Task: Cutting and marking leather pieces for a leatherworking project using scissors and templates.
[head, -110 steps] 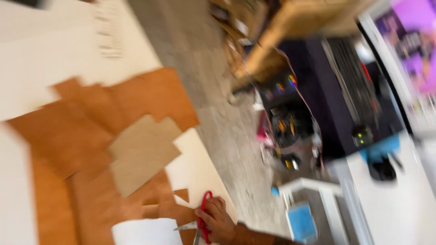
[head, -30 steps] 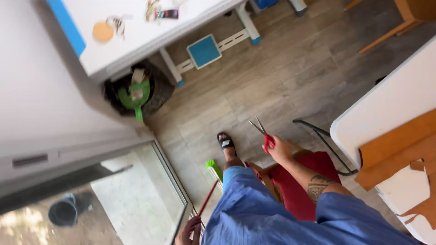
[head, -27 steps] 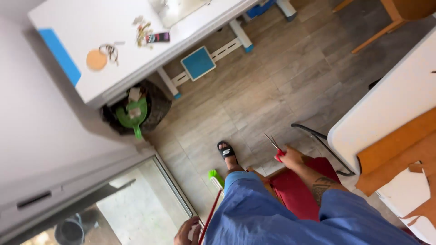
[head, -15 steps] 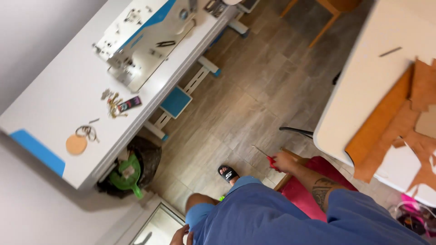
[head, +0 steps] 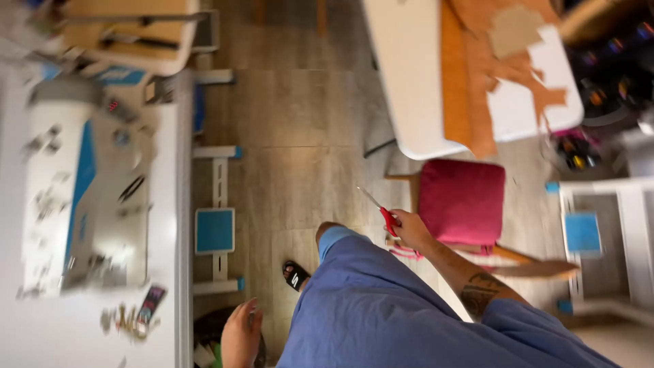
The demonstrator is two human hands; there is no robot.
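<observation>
**Head view: one pair of scissors in hand, standing between two tables**

Head cam, looking straight down; picture blurred by motion.

- Scissors (head: pixel 381 210), 1 pr, red handles, blades pointing up-left over the floor. Held in right hand (head: pixel 411 230), fingers clamped round the handles; forearm runs down-right, tattoo showing near the elbow.
- Left hand (head: pixel 240 334), 1, low at bottom edge, fingers loosely apart, holding nothing; hangs just above a dark bin (head: pixel 204 344) w/ green inside.
- Foot in black sandal (head: pixel 296 275), 1 visible, on grey plank floor (head: pixel 300 136). Blue garment fills lower centre.
- Chair w/ red cushion (head: pixel 462 201), 1, just right of the scissors hand, tucked near the table corner.
- White table (head: pixel 402 75), top right, rounded corner; carries brown cardboard pieces (head: pixel 477 75) and white sheet (head: pixel 528 109) – count of pieces unclear.
- White workbench (head: pixel 95 204), left, w/ blue strip and small scattered bits – too blurred to count. Blue-panelled frame under its edge.
- Open room: a floor lane runs between workbench edge and table edge – widest ahead of the foot.
</observation>
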